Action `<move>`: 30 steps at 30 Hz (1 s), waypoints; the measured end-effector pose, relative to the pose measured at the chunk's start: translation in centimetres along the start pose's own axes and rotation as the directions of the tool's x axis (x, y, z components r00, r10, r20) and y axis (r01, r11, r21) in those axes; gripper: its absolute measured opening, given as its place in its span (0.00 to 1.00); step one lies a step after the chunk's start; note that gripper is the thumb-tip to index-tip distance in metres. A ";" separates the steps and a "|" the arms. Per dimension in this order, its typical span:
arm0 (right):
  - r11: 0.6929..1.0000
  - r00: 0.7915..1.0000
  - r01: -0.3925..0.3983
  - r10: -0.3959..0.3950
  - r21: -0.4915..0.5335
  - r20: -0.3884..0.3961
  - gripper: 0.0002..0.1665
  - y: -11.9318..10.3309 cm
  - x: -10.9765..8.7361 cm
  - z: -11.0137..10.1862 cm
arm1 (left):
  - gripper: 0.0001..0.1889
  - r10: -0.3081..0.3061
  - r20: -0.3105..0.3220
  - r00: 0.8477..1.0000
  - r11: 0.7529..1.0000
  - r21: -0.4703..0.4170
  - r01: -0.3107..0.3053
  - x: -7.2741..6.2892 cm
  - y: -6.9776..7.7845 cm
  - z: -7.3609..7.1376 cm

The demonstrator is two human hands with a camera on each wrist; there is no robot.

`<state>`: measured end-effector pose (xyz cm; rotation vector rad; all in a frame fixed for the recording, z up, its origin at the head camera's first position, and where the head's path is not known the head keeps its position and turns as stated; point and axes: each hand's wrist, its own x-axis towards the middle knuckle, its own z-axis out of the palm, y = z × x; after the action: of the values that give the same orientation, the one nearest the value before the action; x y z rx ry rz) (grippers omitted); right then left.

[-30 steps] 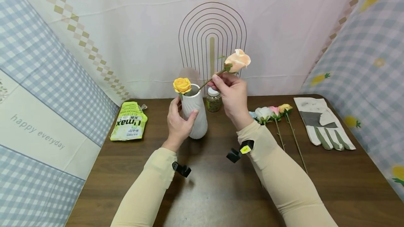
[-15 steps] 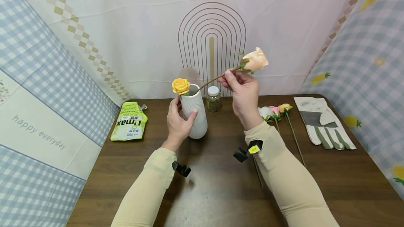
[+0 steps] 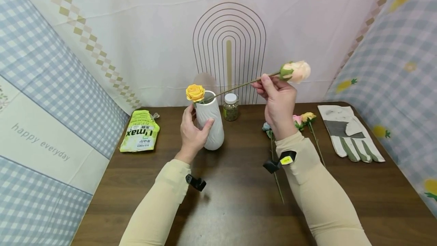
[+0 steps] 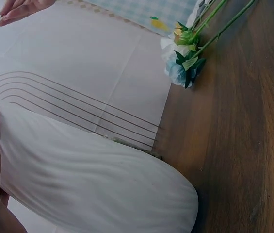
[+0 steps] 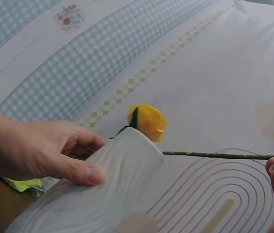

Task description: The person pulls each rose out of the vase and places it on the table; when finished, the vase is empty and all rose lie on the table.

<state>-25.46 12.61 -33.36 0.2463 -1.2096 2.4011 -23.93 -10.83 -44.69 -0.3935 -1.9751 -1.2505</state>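
My left hand (image 3: 195,130) grips a white ribbed vase (image 3: 213,132) around its upper body, thumb on the near side. The vase stands on the table with a yellow rose (image 3: 195,93) leaning at the left of its mouth. My right hand (image 3: 280,100) pinches the stem of a pale peach rose (image 3: 296,71) just below the bloom. That stem slants down to the left, and its lower end reaches the vase's rim. In the right wrist view the stem (image 5: 209,155) runs nearly level from the vase mouth to the right fingertips.
Behind the vase stands a small lidded jar (image 3: 231,107). Several more flowers lie on the right, among them a blue one (image 3: 267,126) and a yellow one (image 3: 308,116), partly behind my right arm. A work glove (image 3: 351,134) lies far right, a green packet (image 3: 140,131) at left.
My right hand has moved right with the peach rose, tipping its stem closer to level and showing more of it outside the vase. The left hand and vase have hardly moved.
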 end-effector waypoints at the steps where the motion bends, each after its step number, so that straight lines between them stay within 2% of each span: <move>1: 1.000 1.000 -0.005 0.005 0.012 -0.016 0.12 -0.1 0.2 -0.3 | 0.37 0.000 0.000 1.000 1.000 -0.001 0.000 0.0 0.0 0.0; 8: 0.998 0.993 -0.031 0.036 0.048 -0.111 0.16 -1.4 1.2 -3.5 | 0.37 0.015 -0.019 1.000 1.000 -0.011 -0.016 0.0 -0.1 0.1; 15: 0.998 0.987 -0.025 0.034 0.058 -0.157 0.15 -1.9 1.5 -6.9 | 0.38 0.020 -0.016 1.000 1.000 -0.001 -0.020 0.1 -0.1 0.1; 21: 0.998 0.988 -0.040 0.031 -0.056 -0.154 0.10 -0.8 0.9 -9.1 | 0.37 0.014 -0.017 1.000 1.000 0.002 -0.014 0.1 -0.1 0.1; 24: 0.991 0.988 -0.074 0.058 -0.108 -0.144 0.10 0.0 0.4 -9.8 | 0.37 0.011 -0.011 1.000 1.000 0.005 -0.011 0.1 -0.1 0.1; 27: 0.973 0.986 -0.139 0.118 -0.186 -0.120 0.12 0.9 -0.3 -10.3 | 0.37 0.006 -0.007 1.000 1.000 0.005 -0.006 0.0 -0.1 0.1; 30: 0.937 0.979 -0.204 0.189 -0.282 -0.081 0.16 1.9 -1.0 -10.8 | 0.37 0.007 -0.009 1.000 1.000 0.005 -0.007 0.0 -0.1 0.0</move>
<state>-25.05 19.94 -41.50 -0.0310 -1.6063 2.3345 -23.96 -10.81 -44.76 -0.3918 -1.9674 -1.2406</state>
